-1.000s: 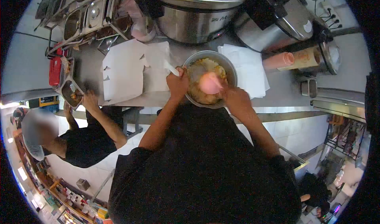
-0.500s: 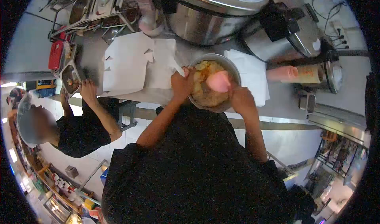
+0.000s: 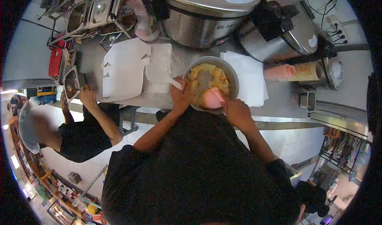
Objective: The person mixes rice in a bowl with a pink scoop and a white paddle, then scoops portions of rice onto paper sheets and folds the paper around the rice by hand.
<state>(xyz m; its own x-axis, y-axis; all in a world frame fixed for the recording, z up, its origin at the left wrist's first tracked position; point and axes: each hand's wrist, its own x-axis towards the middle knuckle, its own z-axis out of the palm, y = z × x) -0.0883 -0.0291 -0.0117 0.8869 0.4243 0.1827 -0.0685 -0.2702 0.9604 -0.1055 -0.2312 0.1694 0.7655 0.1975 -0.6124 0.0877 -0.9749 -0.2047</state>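
Note:
My right hand (image 3: 238, 112) is closed around the handle of a pink rice paddle (image 3: 214, 97). The paddle's blade rests in yellowish rice (image 3: 197, 72) inside a round metal bowl (image 3: 234, 72), close to the bowl's near side. Closed at the bowl's left rim, my left hand (image 3: 181, 95) grips the handle of a white paddle (image 3: 158, 73), whose broad blade lies to the left over white paper. Whether these fingers also pinch the rim is hard to see. Folded white cardboard boxes (image 3: 125, 66) lie further left.
White paper sheets (image 3: 248, 79) lie right of the bowl, then pink cups (image 3: 280, 72). Large steel cookers (image 3: 195, 26) stand behind. At left, a co-worker's hand (image 3: 88, 97) is at a small metal tray (image 3: 71, 85).
The pink paddle has moved toward me within the bowl, and my right hand came nearer and slightly left. Orange patches on the rice look more spread. The white paddle's blade now shows clearly.

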